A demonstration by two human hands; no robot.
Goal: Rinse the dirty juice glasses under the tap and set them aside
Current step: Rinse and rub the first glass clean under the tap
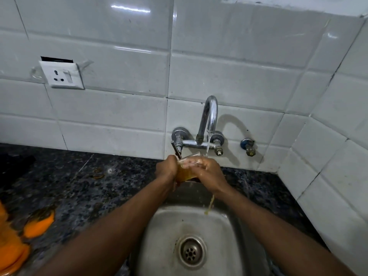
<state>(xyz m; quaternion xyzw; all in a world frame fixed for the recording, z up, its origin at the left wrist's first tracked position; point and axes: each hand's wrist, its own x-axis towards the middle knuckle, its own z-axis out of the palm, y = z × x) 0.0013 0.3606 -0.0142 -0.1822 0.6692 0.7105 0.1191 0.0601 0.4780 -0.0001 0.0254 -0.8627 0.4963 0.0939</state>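
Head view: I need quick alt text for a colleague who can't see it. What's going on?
The left hand and right hand grip a juice glass of orange-tinted liquid under the running tap, and a yellowish trickle falls into the steel sink below. Blurred orange items sit on the dark counter to the left.

two hands, left hand [166, 166] and right hand [211, 174]; one glass [185, 173]; one tap [210, 114]; one sink [229, 226]; one drain [191, 251]; one wall socket [61, 75]; one separate valve [248, 146]
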